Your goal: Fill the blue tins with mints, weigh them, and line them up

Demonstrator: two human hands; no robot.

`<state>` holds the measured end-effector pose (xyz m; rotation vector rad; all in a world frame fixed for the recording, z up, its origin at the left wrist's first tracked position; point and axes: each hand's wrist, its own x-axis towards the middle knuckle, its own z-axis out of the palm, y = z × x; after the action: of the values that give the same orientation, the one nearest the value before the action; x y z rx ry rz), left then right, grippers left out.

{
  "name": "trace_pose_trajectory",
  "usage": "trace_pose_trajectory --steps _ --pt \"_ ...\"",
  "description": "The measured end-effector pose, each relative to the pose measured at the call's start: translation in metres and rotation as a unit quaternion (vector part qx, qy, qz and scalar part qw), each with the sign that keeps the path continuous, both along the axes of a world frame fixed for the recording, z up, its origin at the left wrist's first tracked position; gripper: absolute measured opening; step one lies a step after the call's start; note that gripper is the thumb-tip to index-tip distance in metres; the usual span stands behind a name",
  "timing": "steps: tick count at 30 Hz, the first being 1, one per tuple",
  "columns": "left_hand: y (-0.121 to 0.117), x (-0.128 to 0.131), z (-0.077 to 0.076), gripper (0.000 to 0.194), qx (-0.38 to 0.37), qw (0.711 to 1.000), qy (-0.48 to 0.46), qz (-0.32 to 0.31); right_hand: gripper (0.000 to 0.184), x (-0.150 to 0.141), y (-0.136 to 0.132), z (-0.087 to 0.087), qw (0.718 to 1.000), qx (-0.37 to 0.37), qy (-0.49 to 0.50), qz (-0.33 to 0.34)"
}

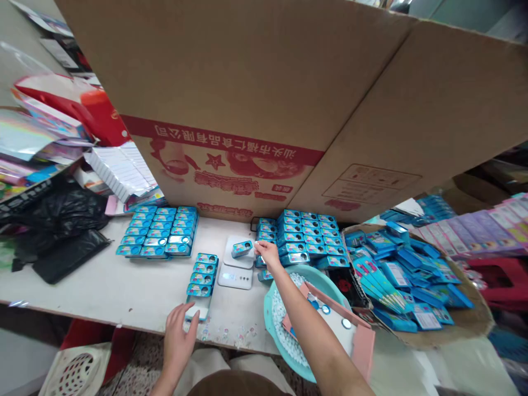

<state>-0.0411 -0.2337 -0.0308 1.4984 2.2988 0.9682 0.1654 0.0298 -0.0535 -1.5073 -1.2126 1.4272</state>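
My right hand (269,255) reaches over the right edge of a small white digital scale (235,278), its fingers pinched together. Something small and pale seems to show at the fingertips, too small to name. On the scale's plate lies a small blue box (241,249) with a dark round window, its right end close to those fingertips. My left hand (180,331) is open, thumb and fingers apart, beside the near end of a short row of blue boxes (201,278). The nearest piece in that row is a pale, tray-like one (198,308).
Stacked blue boxes (159,231) stand left of the scale, with more stacks (309,236) on its right. A turquoise basin (270,330) holds white pellets and a pink tray (363,352). At right, a carton (474,324) brims with blue packages. A big cardboard box (231,71) rises behind.
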Motion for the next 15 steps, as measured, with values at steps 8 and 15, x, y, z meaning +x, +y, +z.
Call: trace_pose_trajectory --steps 8,15 --pt "-0.047 -0.018 -0.004 0.038 -0.017 0.996 0.013 0.09 0.023 -0.025 0.017 -0.006 0.978 0.067 -0.164 0.109" --pt "-0.055 -0.019 -0.005 0.038 -0.03 0.992 -0.007 0.121 0.02 -0.023 0.009 0.002 0.92 0.123 -0.323 0.185"
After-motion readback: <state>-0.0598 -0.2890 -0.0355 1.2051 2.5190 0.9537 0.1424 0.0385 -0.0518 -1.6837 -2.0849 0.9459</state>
